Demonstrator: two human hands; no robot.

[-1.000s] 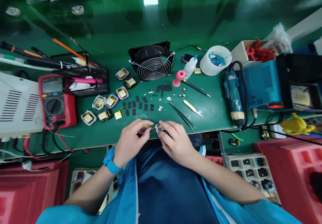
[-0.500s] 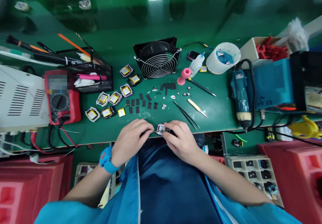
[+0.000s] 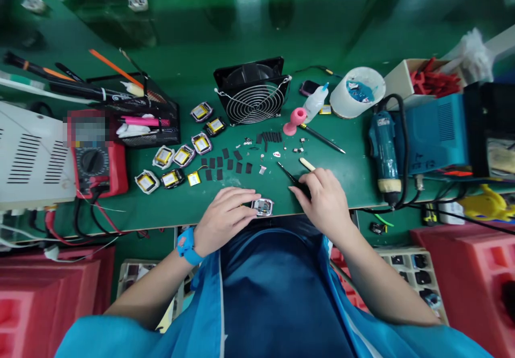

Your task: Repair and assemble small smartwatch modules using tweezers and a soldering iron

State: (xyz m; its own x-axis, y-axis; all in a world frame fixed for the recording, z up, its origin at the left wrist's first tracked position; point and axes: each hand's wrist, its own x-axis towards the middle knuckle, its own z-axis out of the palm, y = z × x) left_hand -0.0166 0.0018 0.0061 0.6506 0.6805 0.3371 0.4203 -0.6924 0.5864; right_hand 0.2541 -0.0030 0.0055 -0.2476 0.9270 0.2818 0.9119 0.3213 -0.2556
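An opened smartwatch case (image 3: 264, 206) with a pale rim and small electronics inside sits at the bench's front edge. My left hand (image 3: 226, 216) grips its left end, fingers bent over it, so that side is hidden. To the right, my right hand (image 3: 324, 202) is over black tweezers (image 3: 287, 172) lying on the bench. Its thumb and fingers close around their middle, and the tips are covered. Just beyond those fingers the cream handle of a small knife (image 3: 307, 163) pokes out; its blade is hidden.
Several watch cases with yellow batteries (image 3: 184, 155) and black foam pads (image 3: 230, 165) lie left of centre. A fan (image 3: 254, 100) stands behind. Further right are a pink stand (image 3: 295, 122), white tub (image 3: 358, 94) and electric screwdriver (image 3: 387, 156). A red multimeter (image 3: 96, 156) stands left.
My right hand has left the watch case and moved right onto the tweezers. My left hand has shifted slightly right and now holds the case's left end.
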